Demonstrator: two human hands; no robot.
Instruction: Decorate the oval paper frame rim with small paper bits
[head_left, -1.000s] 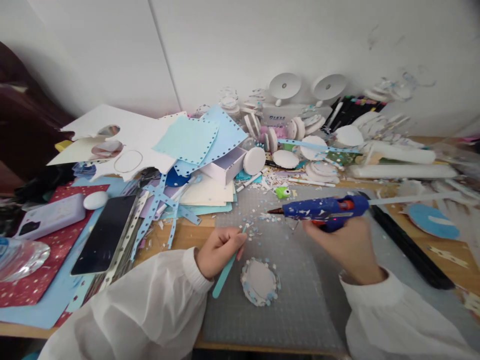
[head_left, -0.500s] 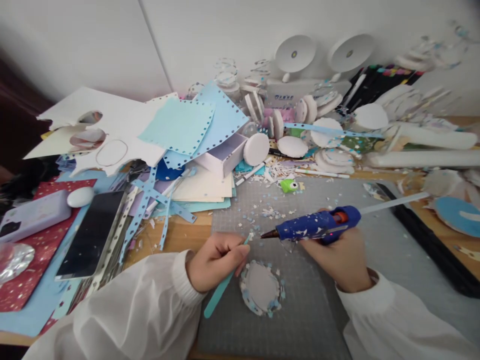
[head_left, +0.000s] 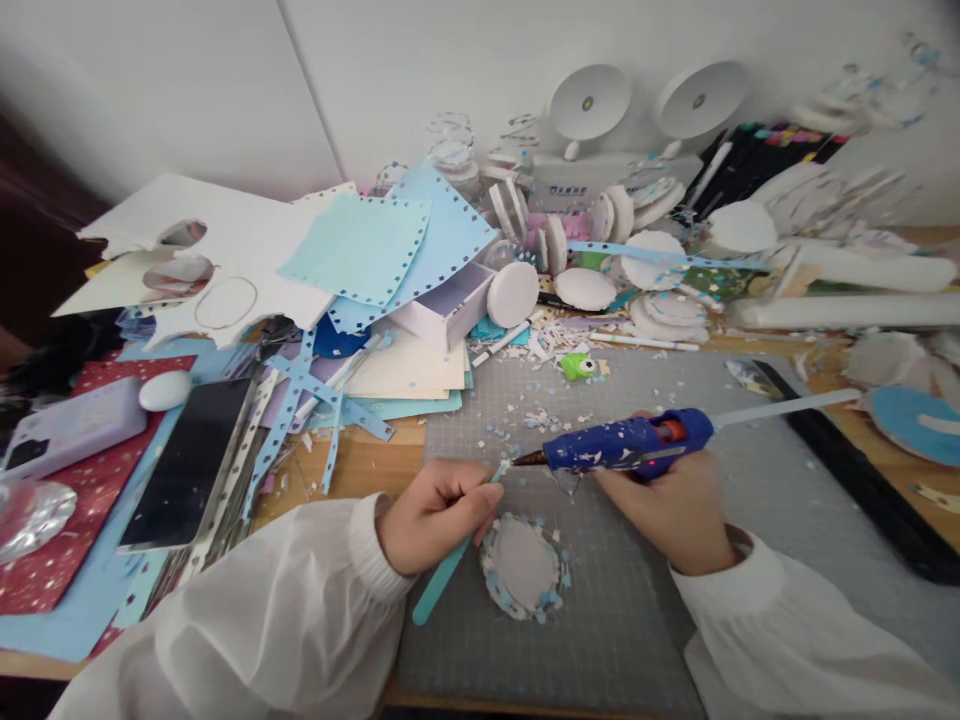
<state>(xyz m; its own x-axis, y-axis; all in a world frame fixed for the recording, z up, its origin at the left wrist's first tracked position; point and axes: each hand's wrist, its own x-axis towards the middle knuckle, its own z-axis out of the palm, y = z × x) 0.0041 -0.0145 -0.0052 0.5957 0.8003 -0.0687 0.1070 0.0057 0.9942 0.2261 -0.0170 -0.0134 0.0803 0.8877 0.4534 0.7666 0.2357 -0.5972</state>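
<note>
My left hand [head_left: 441,515] pinches a pair of teal tweezers [head_left: 442,585], with a small pale paper star [head_left: 505,464] at their tip. In my right hand [head_left: 675,510] is a blue hot glue gun [head_left: 622,445], flecked with white, a glue stick [head_left: 787,405] jutting from its back. The gun's dark nozzle points left and meets, or nearly meets, the star. Below, a round white disc [head_left: 525,565] lies flat on the grey cutting mat [head_left: 600,640], its edge ringed with small blue and white paper stars. Neither hand touches the disc.
Loose paper stars [head_left: 540,420] and a green craft punch [head_left: 577,366] lie on the mat. A black bar [head_left: 862,480] runs along the right. Blue paper sheets [head_left: 360,250], an open box [head_left: 446,310] and several white discs crowd the back. A phone [head_left: 191,465] is at left.
The glue gun has moved left, bringing its nozzle up to the tweezers' tip. My left hand and the ringed disc stay in nearly the same place.
</note>
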